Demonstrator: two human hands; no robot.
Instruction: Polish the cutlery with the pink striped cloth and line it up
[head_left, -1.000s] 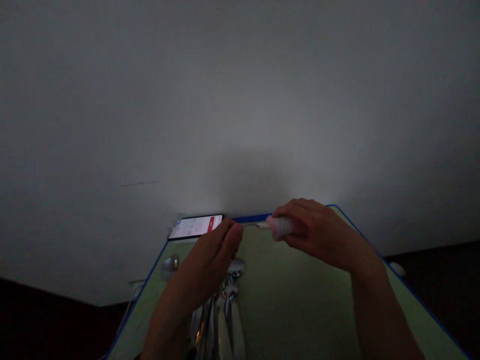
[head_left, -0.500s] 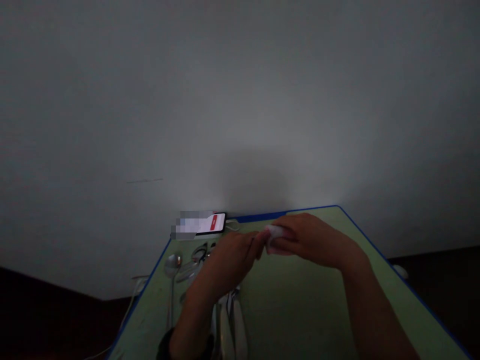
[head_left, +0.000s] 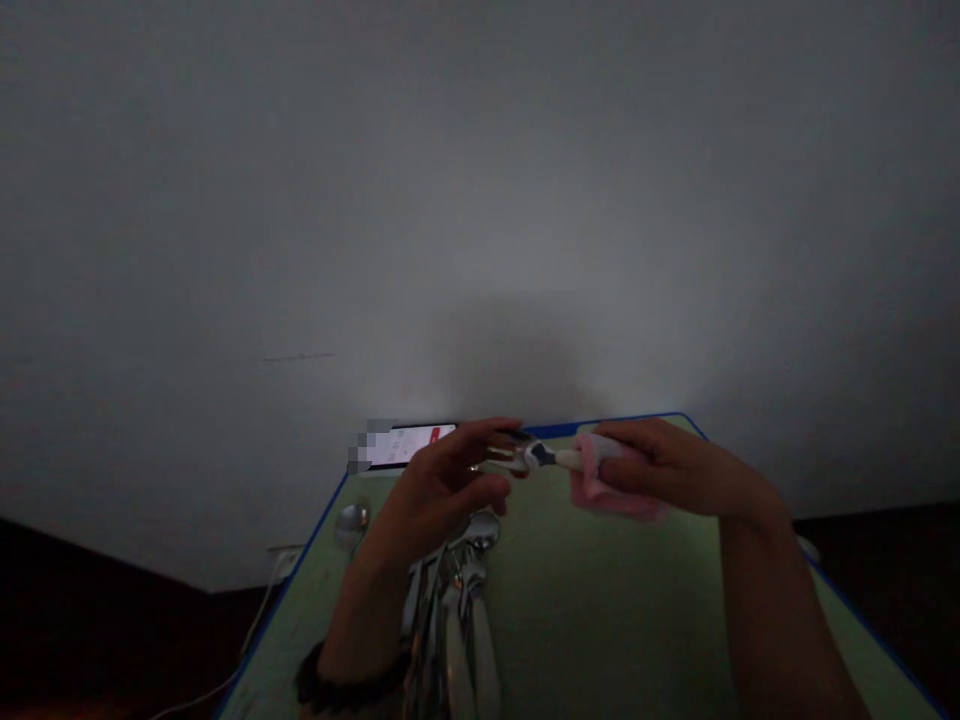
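Note:
My right hand is closed around a pink and white cloth, wrapped about the pale handle of a fork. The fork is held level above the table, its metal head pointing left. My left hand is open at the fork's head, thumb and fingers apart around the tines; whether a fingertip touches them I cannot tell. Below the left wrist lies a pile of cutlery with metal heads and some pale handles. A spoon lies to its left, partly hidden by my left arm.
The green table has a blue edge and stands against a grey wall. A lit phone is at the table's back left corner. A white cable hangs beside the left edge.
My hands have moved apart: the left has opened and shifted left, and the right has moved right with the cloth. The fork's head and part of its handle now show between them.

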